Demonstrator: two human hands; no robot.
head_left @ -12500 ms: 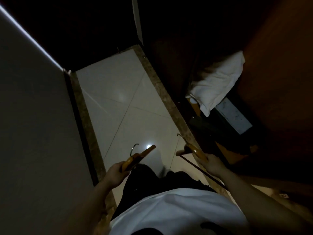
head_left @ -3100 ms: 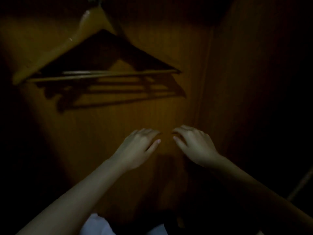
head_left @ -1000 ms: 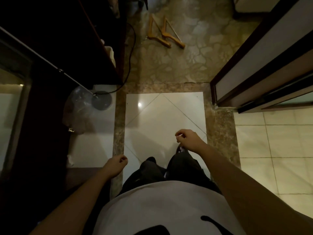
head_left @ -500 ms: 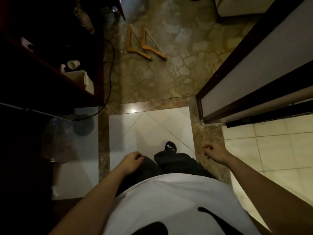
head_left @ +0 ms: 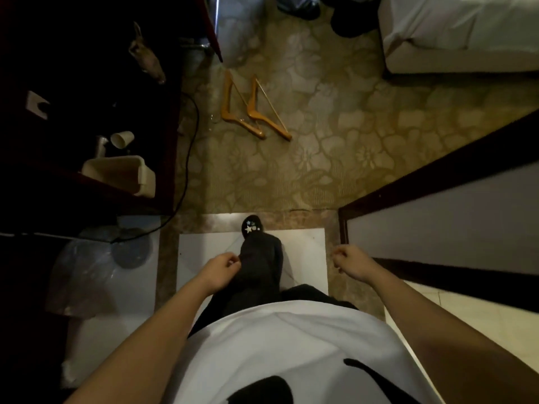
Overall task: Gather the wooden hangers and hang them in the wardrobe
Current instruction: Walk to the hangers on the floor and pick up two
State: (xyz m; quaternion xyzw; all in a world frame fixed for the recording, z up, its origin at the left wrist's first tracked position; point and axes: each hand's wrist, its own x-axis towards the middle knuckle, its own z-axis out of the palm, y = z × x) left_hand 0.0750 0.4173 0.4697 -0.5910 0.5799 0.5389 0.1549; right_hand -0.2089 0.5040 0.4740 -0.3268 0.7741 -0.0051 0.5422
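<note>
Step in hand, as judged: approach for pickup. Two wooden hangers lie side by side, apparently overlapping, on the patterned carpet, well ahead of the forward foot. Left hand and right hand hang at hip level, fingers loosely curled, holding nothing. Next move calls for stepping closer, bending down and taking the hangers.

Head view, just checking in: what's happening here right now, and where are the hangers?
A person stands with one shoe forward at the edge of the white tile, facing the patterned carpet. The left hand and right hand are both loosely curled and hold nothing. Two wooden hangers lie overlapping on the carpet ahead, not yet picked up. No wardrobe rail is in view.
</note>
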